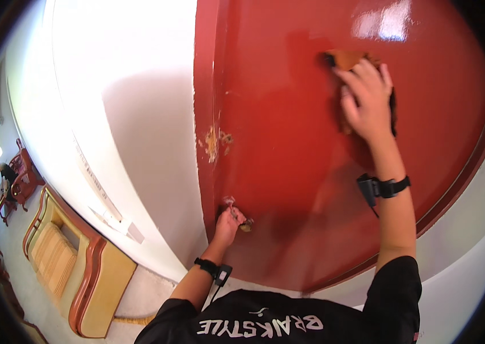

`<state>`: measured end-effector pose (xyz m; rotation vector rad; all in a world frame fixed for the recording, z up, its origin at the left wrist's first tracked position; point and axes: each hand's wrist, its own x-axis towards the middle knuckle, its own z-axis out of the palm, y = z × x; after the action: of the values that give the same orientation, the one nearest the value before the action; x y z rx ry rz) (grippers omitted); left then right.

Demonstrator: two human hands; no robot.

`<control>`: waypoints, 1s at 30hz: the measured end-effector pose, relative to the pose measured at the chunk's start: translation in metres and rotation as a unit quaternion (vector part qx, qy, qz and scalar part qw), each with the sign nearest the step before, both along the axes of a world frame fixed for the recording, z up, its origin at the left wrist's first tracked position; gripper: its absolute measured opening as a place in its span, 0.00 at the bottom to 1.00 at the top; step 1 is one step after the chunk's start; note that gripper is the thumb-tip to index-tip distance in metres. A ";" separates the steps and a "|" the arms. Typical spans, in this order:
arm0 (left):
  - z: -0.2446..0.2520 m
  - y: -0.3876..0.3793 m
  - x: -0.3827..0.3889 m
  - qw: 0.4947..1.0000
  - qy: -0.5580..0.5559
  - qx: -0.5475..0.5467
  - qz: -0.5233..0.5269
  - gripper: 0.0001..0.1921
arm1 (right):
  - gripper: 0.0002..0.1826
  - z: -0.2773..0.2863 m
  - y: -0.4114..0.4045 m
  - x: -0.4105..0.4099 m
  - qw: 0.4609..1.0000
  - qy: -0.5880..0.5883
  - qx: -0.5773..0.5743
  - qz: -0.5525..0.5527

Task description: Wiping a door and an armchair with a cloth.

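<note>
A glossy red door (pixel 277 150) fills the view before me. My right hand (pixel 367 101) presses a brown and black cloth (pixel 348 59) flat against its upper right part. The cloth shows beyond my fingertips and along both sides of the hand; my palm hides the rest. Lower on the left side of the door, my left hand (pixel 226 223) is closed around a metal door handle (pixel 247 225). Fingers cover most of that handle. Chipped paint with bare wood (pixel 211 144) marks the door's left edge above this hand.
A white wall (pixel 152 129) meets the red door frame (pixel 204 86) on the left. A wood-trimmed sofa (pixel 92 284) with a striped cushion (pixel 53 253) stands at lower left. Farther back, a person (pixel 7 176) sits by carved wooden chairs (pixel 27 180) near a window.
</note>
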<state>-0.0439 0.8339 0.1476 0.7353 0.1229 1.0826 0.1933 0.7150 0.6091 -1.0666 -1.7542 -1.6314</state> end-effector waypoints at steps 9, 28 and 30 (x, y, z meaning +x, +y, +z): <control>0.009 -0.003 0.003 0.999 -0.003 -0.047 0.016 0.16 | 0.20 0.130 -0.042 0.092 0.982 0.070 0.168 0.046; 0.005 0.006 0.008 0.999 0.025 0.006 0.045 0.10 | 0.26 0.001 0.095 -0.118 0.971 -0.171 -0.152 0.070; 0.004 0.007 0.005 0.998 0.029 0.014 0.048 0.10 | 0.26 -0.015 0.093 -0.111 0.950 -0.207 -0.223 0.069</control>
<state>-0.0386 0.8408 0.1517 0.7929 0.1935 1.1566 0.0822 0.8078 0.5943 -0.7895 -2.5032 -1.4805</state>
